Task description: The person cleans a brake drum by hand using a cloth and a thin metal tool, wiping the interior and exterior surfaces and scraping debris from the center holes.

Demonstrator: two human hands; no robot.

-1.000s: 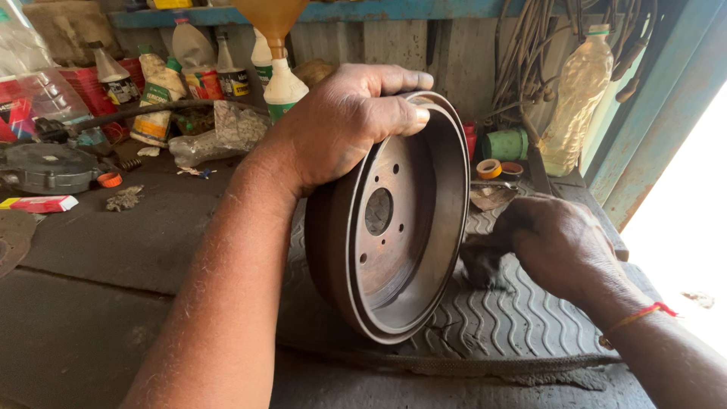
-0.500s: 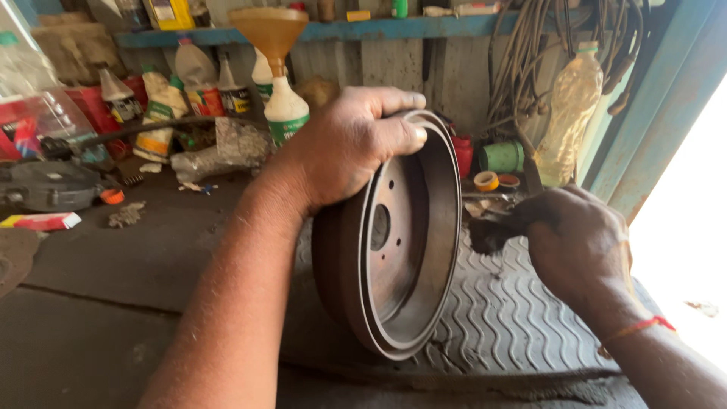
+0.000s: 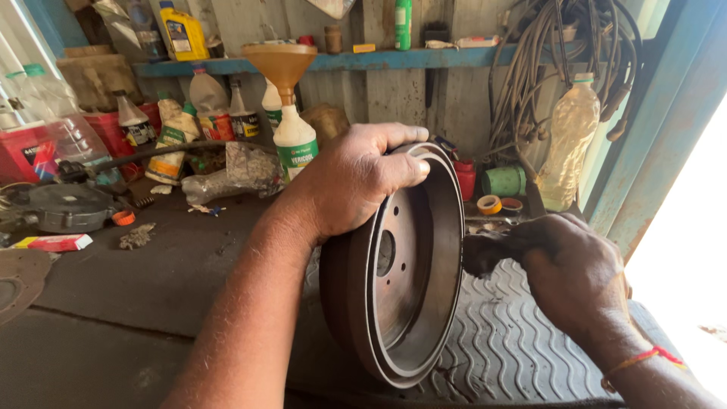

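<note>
Left hand [image 3: 356, 185] closed over the top rim of a rusty brake drum [image 3: 397, 265], thumb across the lip; drum stands on edge, open face to the right, on a ribbed rubber mat [image 3: 496, 341] on the desk [image 3: 113, 303]; right hand [image 3: 572, 273] clenched on a dark rag [image 3: 485, 250], pressed against the drum's rim; bottle with orange funnel [image 3: 291, 113] stands behind.

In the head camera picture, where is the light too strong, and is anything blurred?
Head view: daylight burns out the lower right corner beside the right hand; the brake drum and left hand are sharp and evenly lit; the bottles at the back are slightly soft.
</note>
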